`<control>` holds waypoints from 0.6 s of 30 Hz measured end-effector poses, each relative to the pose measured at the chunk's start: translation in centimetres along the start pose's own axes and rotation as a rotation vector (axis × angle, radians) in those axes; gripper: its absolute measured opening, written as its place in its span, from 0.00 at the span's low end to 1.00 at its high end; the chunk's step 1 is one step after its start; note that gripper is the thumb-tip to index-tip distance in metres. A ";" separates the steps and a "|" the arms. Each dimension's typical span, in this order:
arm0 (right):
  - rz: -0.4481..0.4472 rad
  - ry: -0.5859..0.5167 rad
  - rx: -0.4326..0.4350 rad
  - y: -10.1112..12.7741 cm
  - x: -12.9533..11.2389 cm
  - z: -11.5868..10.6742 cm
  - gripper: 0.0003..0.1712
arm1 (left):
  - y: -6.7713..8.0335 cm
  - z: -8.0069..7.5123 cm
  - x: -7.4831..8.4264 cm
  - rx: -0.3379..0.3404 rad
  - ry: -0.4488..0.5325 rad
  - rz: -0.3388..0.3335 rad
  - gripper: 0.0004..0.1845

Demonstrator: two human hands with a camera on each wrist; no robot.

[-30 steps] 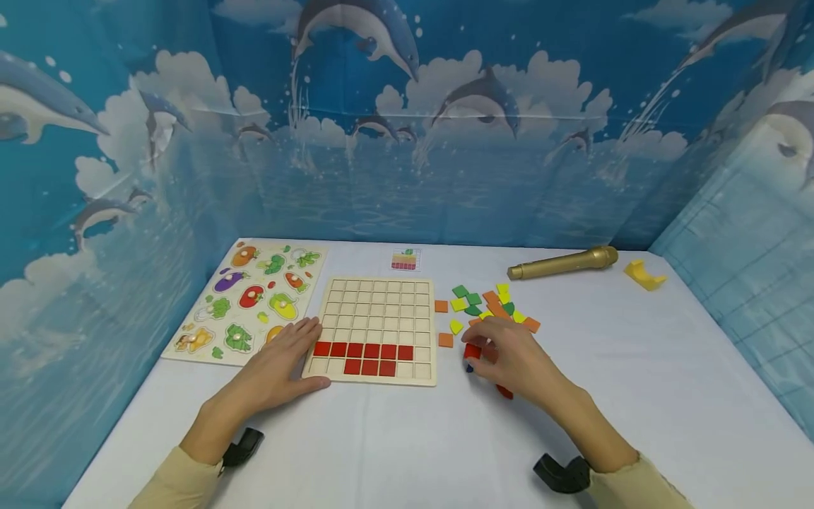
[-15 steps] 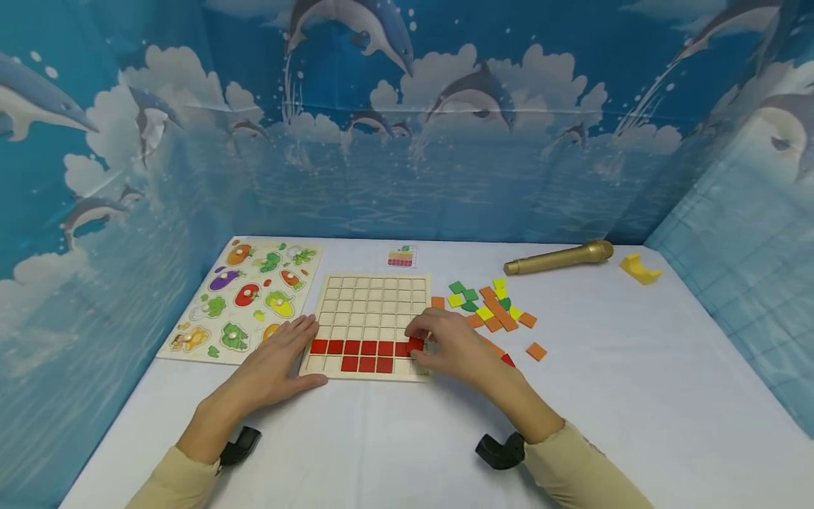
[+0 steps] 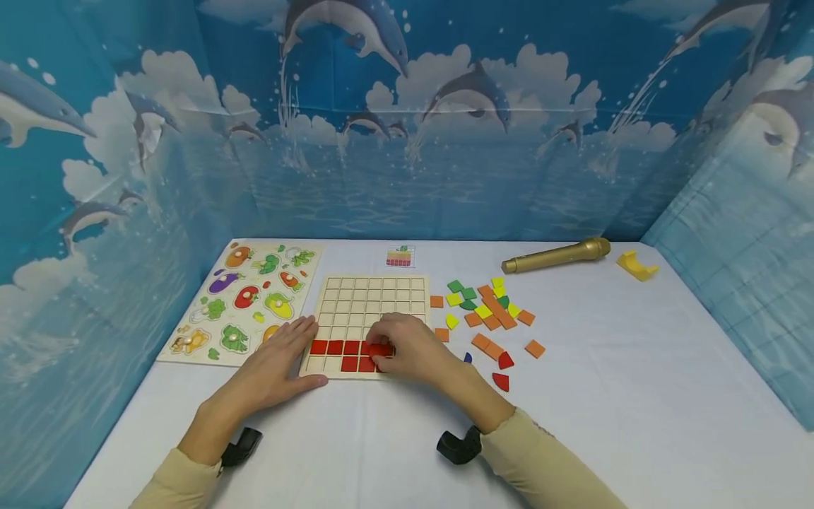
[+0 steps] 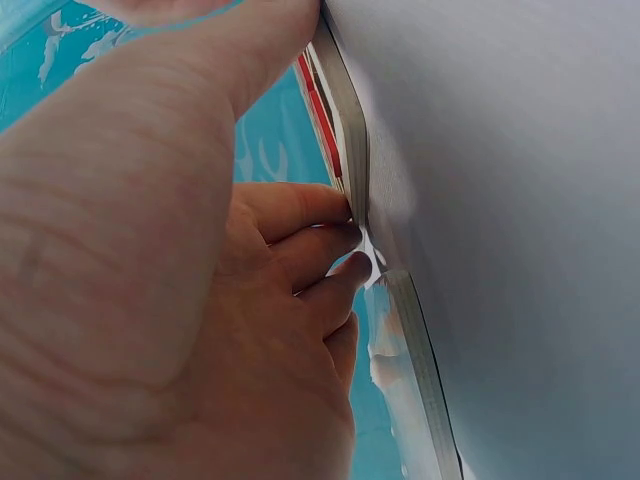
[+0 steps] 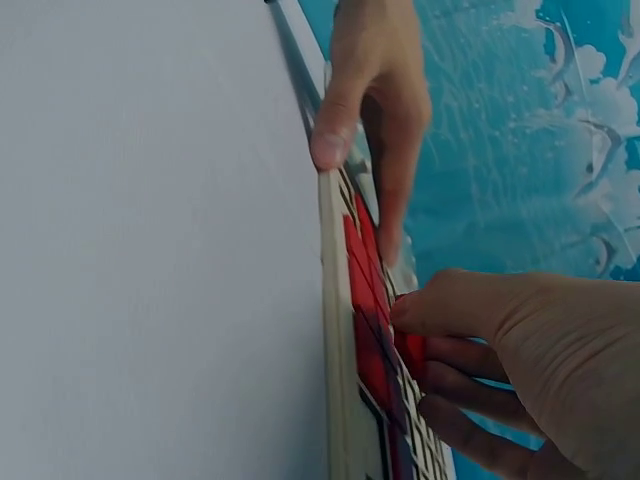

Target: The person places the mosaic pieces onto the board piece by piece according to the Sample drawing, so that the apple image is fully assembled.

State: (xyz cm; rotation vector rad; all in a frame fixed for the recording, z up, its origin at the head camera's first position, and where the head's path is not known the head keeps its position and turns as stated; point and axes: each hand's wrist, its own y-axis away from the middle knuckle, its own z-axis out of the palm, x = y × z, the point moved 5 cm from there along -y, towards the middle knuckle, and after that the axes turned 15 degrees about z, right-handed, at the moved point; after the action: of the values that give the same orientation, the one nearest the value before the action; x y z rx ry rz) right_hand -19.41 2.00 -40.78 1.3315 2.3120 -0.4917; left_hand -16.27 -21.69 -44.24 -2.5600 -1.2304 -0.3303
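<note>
A square wooden grid board (image 3: 375, 297) lies on the white table, with red square tiles (image 3: 335, 347) set in its two nearest rows. My left hand (image 3: 270, 367) rests along the board's left edge, fingers extended and thumb by the near corner. In the left wrist view, fingertips touch the board's side. Over the lower right of the grid, my right hand (image 3: 416, 348) pinches a red square tile (image 3: 380, 349) between thumb and fingers. That tile (image 5: 412, 345) shows under the fingers in the right wrist view. The hand hides some cells beneath it.
Loose orange, yellow and green tiles (image 3: 499, 311) lie right of the board, with red quarter-round pieces (image 3: 501, 382) nearer. A vegetable puzzle board (image 3: 210, 283) is at left. Behind are a small picture card (image 3: 400, 256), a gold microphone (image 3: 559, 256) and a yellow stand (image 3: 637, 266).
My right hand has gone left from the loose pieces to the board, carrying red, and then further left along the red row. My left hand keeps its place at the edge.
</note>
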 end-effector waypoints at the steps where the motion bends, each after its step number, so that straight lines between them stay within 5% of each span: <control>1: -0.008 0.003 -0.010 -0.2 -0.3 0.4 0.10 | 0.0 0.0 0.0 0.002 0.002 -0.003 0.52; 18: -0.096 0.009 0.037 -1.8 -4.1 4.3 0.08 | 0.1 -0.3 0.2 0.019 -0.010 0.022 0.51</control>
State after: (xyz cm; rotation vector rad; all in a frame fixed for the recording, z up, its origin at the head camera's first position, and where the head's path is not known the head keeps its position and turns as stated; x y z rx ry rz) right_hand -18.38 -3.99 -42.06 1.2469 2.3935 -0.5630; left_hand -16.04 -21.72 -43.96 -2.5600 -1.2015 -0.2998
